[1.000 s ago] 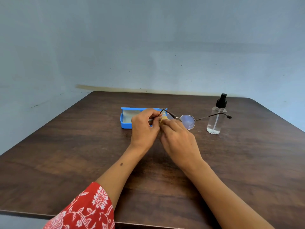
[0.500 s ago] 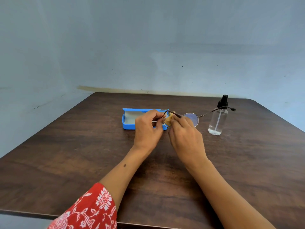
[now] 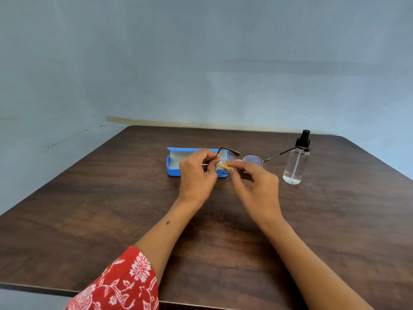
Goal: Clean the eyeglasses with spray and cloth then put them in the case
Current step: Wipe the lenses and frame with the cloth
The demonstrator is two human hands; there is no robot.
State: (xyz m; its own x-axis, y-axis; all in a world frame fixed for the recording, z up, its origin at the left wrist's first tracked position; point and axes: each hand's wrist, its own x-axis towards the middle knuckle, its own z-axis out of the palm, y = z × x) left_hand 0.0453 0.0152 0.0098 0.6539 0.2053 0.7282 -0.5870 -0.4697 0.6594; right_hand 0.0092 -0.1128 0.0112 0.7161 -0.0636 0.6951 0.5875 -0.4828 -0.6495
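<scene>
At 7 o'clock, nearest the camera, a red sleeve with a white floral print (image 3: 116,285) covers the left upper arm above the edge of the dark wooden tabletop (image 3: 89,220). Both bare forearms reach toward 12 o'clock and meet over the middle of the tabletop. The left hand (image 3: 196,173) has its fingers curled round the rim of the eyeglasses (image 3: 243,158) at their left lens. The right hand (image 3: 254,182), just beside it at 3 o'clock, pinches a small tan cloth (image 3: 224,165) between thumb and fingertips and presses it against that same lens; its other fingers are loosely bent. The eyeglasses are held above the tabletop with both temples unfolded, one curving over the left hand, the other reaching out toward 3 o'clock. Just behind the hands lies the open blue case (image 3: 173,167), its pale lining showing. Farther toward 2 o'clock stands a clear spray bottle with a black nozzle (image 3: 296,162), upright, where the right temple tip crosses its neck. A blue-grey wall (image 3: 201,63) rises beyond.
</scene>
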